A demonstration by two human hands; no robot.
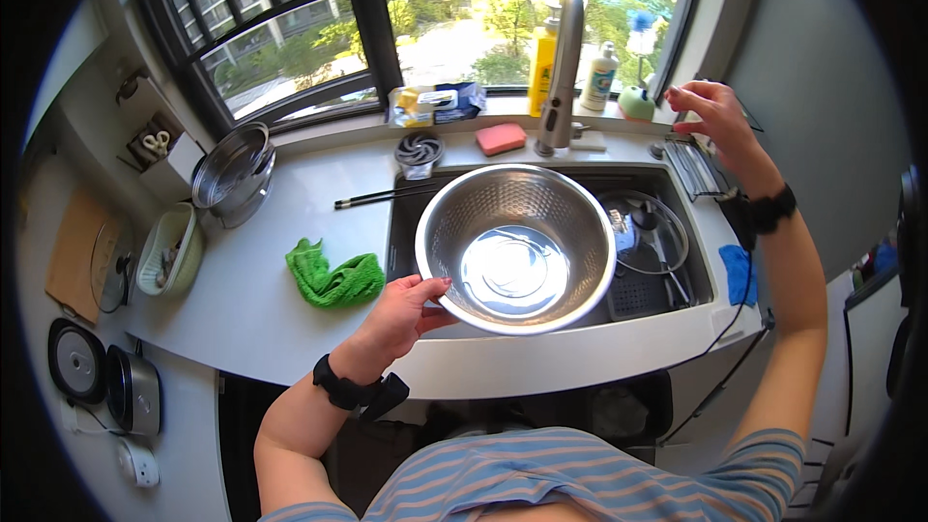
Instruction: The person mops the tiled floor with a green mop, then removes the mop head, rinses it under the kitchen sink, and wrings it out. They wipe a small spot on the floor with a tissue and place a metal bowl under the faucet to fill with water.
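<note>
My left hand (406,315) grips the rim of a stainless steel bowl (449,232), thumb on the inside edge and fingers beneath. The bowl has a dimpled wall and a shiny flat bottom, and looks vacant. It is held over the sink (697,232), covering much of the basin. Raised at the right, my right hand (710,112) is beside the windowsill and above a wire rack (692,167); its fingers are bent and apart, with nothing visible in them. Right of the bowl, a glass lid (670,221) lies in the sink.
A tall faucet (562,87) rises behind the bowl. Around it are a pink sponge (500,138), a yellow bottle (542,65) and a white pump bottle (599,80). Black chopsticks (370,198) cross the sink's left edge; a green cloth (337,279) and blue cloth (738,274) lie on the counter.
</note>
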